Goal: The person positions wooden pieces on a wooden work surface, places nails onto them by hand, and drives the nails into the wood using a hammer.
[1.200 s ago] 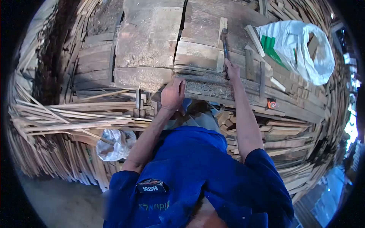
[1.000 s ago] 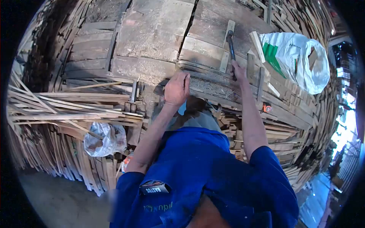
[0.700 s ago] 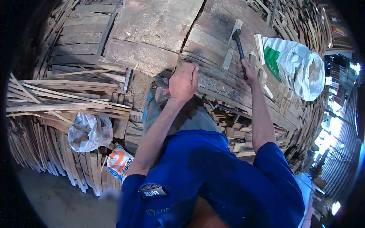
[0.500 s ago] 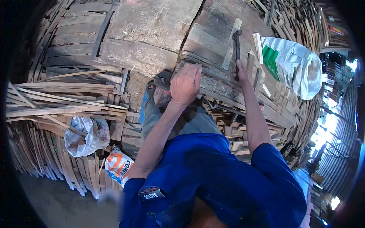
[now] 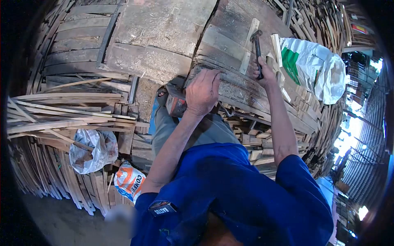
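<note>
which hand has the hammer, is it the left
No, the right hand grips the hammer by its handle, while the left hand is well apart from it.

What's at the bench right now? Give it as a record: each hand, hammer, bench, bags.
Right hand: holds the hammer by its handle
Hammer head: at the pale wood strip; contact unclear
Left hand: loosely curled at the near edge of the bench; contact unclear
Bench: planks, strewn with shavings
Right side: large white-and-green sack
Lower left: open whitish bag, orange-and-white bag
</note>
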The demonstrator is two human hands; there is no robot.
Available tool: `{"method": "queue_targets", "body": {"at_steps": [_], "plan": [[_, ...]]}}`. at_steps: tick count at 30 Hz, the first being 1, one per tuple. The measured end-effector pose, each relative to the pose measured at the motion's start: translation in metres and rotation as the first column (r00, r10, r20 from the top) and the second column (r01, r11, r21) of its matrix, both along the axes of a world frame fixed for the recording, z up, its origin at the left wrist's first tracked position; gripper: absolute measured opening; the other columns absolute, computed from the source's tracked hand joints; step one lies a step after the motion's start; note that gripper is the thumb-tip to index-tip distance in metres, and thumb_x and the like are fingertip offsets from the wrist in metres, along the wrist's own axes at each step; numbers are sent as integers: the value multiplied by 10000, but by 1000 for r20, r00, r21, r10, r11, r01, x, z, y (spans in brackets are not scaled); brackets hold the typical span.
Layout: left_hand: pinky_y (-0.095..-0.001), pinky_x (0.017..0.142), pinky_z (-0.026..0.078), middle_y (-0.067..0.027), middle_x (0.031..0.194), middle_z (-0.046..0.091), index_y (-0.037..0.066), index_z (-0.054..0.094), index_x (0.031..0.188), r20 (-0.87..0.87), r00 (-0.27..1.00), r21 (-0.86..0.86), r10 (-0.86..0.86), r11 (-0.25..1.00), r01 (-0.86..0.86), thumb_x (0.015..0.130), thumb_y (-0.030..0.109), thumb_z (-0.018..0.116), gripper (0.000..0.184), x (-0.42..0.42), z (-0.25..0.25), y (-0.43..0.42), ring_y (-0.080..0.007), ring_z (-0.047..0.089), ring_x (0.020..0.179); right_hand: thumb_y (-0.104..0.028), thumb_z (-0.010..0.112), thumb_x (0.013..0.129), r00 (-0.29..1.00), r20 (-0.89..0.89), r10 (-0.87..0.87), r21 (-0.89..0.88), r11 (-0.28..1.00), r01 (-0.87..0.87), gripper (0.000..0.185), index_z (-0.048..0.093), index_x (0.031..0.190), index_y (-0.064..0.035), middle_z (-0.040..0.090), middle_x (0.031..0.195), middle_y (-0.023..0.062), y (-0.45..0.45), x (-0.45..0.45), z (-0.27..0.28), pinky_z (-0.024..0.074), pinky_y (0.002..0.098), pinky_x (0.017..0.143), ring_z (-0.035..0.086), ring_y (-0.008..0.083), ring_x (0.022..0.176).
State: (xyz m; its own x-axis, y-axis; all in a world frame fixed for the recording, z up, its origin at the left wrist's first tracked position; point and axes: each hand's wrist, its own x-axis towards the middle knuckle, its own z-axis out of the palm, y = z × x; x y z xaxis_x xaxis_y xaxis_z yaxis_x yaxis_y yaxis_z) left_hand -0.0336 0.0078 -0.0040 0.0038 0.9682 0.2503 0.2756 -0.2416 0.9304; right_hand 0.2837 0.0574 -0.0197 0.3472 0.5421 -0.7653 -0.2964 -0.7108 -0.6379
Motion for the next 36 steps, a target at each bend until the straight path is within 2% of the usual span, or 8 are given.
{"method": "queue_targets", "body": {"at_steps": [3,8,12,16,20,23,27,36], "plan": [[-418,701,531,-124,892,633,59,637,1006,-29,999,-13,-22,1000,22,938,160,593,129,1,1,-1,-341,642,799,-408,600,979,994,-106,-28,-56,998,22,335,542,1067,-90,440,669,-22,5,-3,11,360,243,451,438,93,529],[-417,700,535,-122,898,637,62,638,1003,-68,995,-35,-78,996,76,946,161,588,125,2,6,0,-340,645,803,-419,593,981,971,-201,-126,-30,992,123,344,543,1063,-89,446,675,-17,9,-7,-3,369,242,452,440,98,526],[-393,740,533,-156,938,671,30,668,1017,-125,984,-101,-128,988,116,952,132,597,139,4,6,-1,-342,666,855,-427,592,981,975,-124,-183,18,982,187,338,552,1041,-97,448,674,-18,4,-24,-15,370,239,445,447,97,524],[-390,743,534,-160,941,672,28,667,1018,-133,982,-100,-133,988,120,960,145,592,151,6,5,-1,-340,668,866,-440,601,974,982,-95,-161,179,968,176,356,565,1034,-91,455,670,-17,-14,-23,-27,369,238,445,453,91,528],[-394,740,530,-164,945,671,28,666,1021,-171,976,-91,-137,988,123,963,154,588,159,9,5,2,-349,665,858,-438,614,967,997,56,-46,312,950,26,373,576,1046,-75,467,669,-14,1,6,-33,361,241,444,446,86,509],[-403,732,525,-170,926,664,30,663,1016,-228,956,-205,-185,969,139,965,160,586,159,9,9,0,-360,657,841,-426,634,957,985,174,-10,225,974,-29,394,576,1070,-53,467,659,-14,46,34,-19,340,241,433,424,85,475],[-416,714,531,-141,917,660,55,644,988,-260,957,-106,-131,989,106,956,158,592,119,13,4,2,-344,659,816,-399,650,951,1000,-9,-22,139,990,23,383,576,1074,-44,463,655,-16,86,54,-19,316,239,422,403,81,450],[-406,737,525,-178,912,651,19,652,1012,-255,955,-204,-152,974,100,966,160,583,163,13,9,4,-362,652,834,-373,647,958,998,-33,57,94,994,-54,370,566,1094,-39,459,651,-18,82,65,-4,293,237,415,391,67,450]]}}
